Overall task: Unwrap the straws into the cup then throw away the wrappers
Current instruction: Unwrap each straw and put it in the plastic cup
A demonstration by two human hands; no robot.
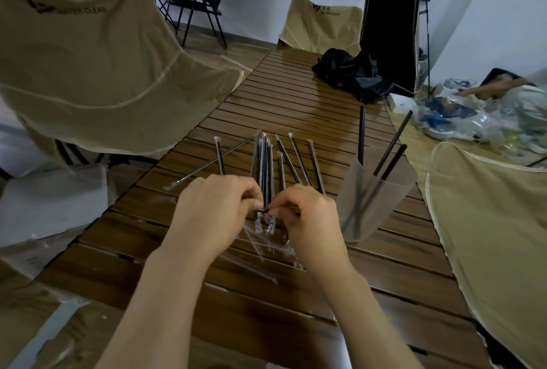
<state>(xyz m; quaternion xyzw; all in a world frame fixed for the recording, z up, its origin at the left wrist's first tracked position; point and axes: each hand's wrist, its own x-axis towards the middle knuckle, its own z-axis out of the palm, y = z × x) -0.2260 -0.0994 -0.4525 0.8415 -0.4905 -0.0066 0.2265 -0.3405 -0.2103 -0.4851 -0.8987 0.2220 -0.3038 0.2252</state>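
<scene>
Your left hand [211, 208] and right hand [310, 220] meet low over the slatted wooden tabletop [296, 108], knuckles toward you. Both sets of fingers are curled, and between their tips you pinch the near end of a wrapped black straw [264, 191]: the left fingers [251, 194] close on it from the left, the right fingers [279, 201] from the right, so the straw's end sits right at the gap where the two hands nearly touch. The rest of that straw runs away from you, lying among the bundle of wrapped straws [263, 158] just beyond your fingertips.

More wrapped straws [299, 158] fan out to the right of the bundle, and two lie crossed to the left (one upright [219, 155], one slanting long across the slats [207, 166]).

Under and just behind your hands, clear empty wrappers [260, 238] lie loose on the slats, some reaching toward your wrists.

The translucent plastic cup [373, 200] stands just right of your right hand, apart from it. Three unwrapped black straws [390, 146] lean in it, their tops spread apart.

At the far end of the tabletop lies a crumpled black cloth [352, 72]. Tan fabric camp chairs [88, 57] stand around the tabletop.
</scene>
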